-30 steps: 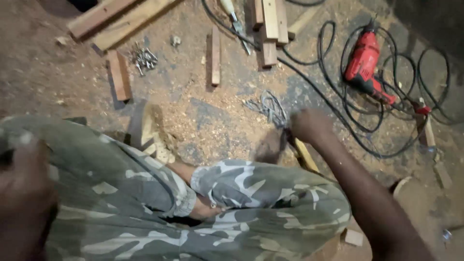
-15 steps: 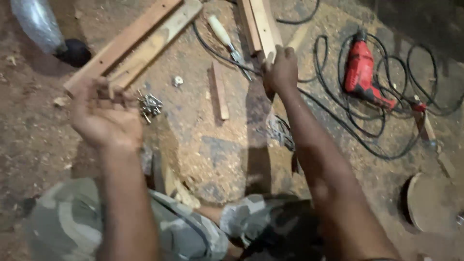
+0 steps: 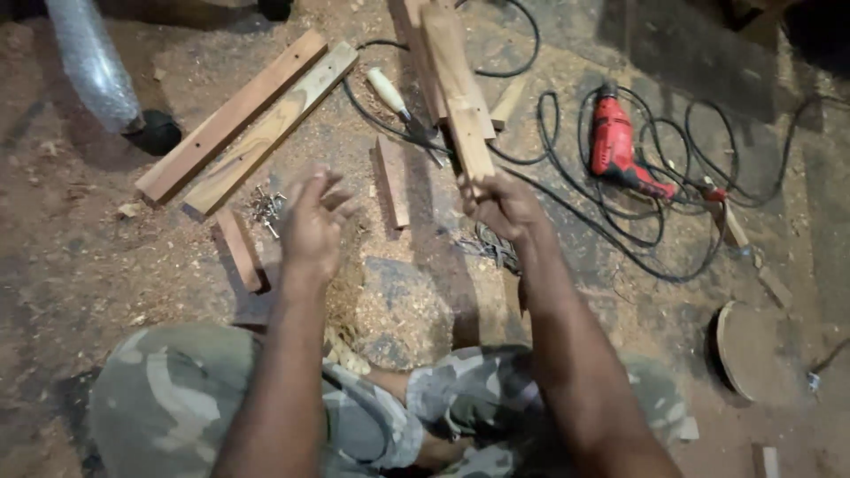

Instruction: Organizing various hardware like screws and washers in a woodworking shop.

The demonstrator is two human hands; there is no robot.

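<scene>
Head camera looks down on a long wooden batten (image 3: 459, 97) gripped at its near end by the right hand (image 3: 500, 205), whose fingers are clenched around the wood; the batten runs away from the person toward the top of the view, lying over or just above another strip of wood beside it. The left hand (image 3: 312, 221) hangs in the air with its fingers spread and loose, grasping nothing, just above the sawdust-covered floor (image 3: 80, 265). Near that hand lie a small heap of screws (image 3: 266, 208) and a short wood block (image 3: 239, 250), with another short block (image 3: 391, 181) between the two hands. Two long planks (image 3: 248, 119) lie side by side at a slant beyond the screws. A chisel with a pale handle (image 3: 390, 93) rests close to the batten. To the right, well apart, a red power drill (image 3: 614, 146) lies amid loops of black cable (image 3: 673, 221). Camouflage trousers (image 3: 177, 398) fill the bottom of the view.
</scene>
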